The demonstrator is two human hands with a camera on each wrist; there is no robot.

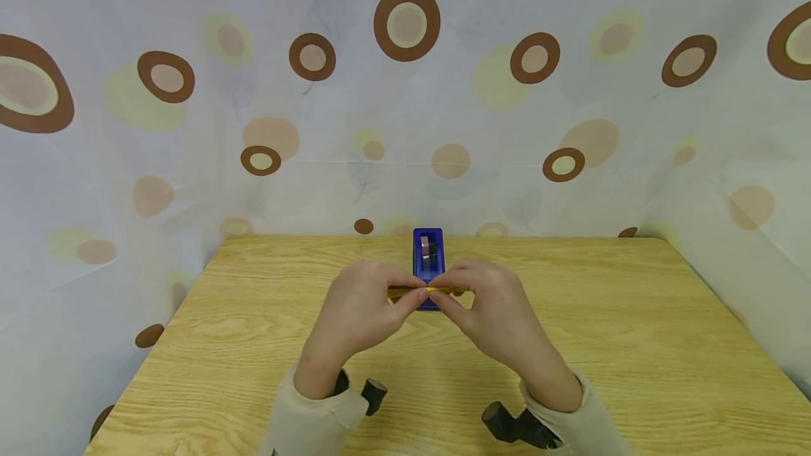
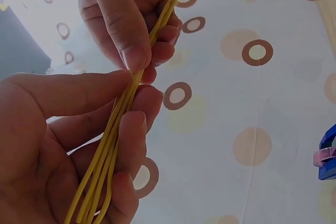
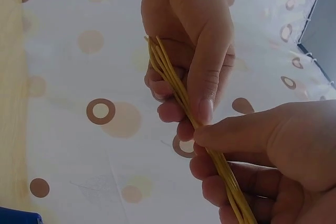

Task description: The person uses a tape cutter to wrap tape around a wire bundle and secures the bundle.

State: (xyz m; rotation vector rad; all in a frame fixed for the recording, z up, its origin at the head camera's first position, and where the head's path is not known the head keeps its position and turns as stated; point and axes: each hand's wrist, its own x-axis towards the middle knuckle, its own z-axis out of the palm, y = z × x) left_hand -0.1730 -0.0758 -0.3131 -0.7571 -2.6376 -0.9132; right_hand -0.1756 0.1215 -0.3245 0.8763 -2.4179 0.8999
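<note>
A bundle of thin yellow wires (image 2: pixel 107 148) spans both hands, raised in front of me and close over the table in the head view. My left hand (image 1: pixel 362 307) pinches it near the middle between thumb and fingers, its loose ends fanning out across the left palm. Right beside that grip, my right hand (image 1: pixel 493 309) pinches the same bundle, thumb tip nearly meeting the left thumb. On the right-hand side the wires lie tighter together, as the right wrist view (image 3: pixel 223 169) shows. Behind the hands stands a blue tape dispenser (image 1: pixel 429 274), its front partly covered by them.
The wooden table (image 1: pixel 602 329) reaches back to a patterned cloth (image 1: pixel 405 111) that hangs behind it and along the sides. A pinkish tape roll (image 1: pixel 425 248) sits in the dispenser. Dark wrist-camera mounts (image 1: pixel 500 421) stick out from the cuffs.
</note>
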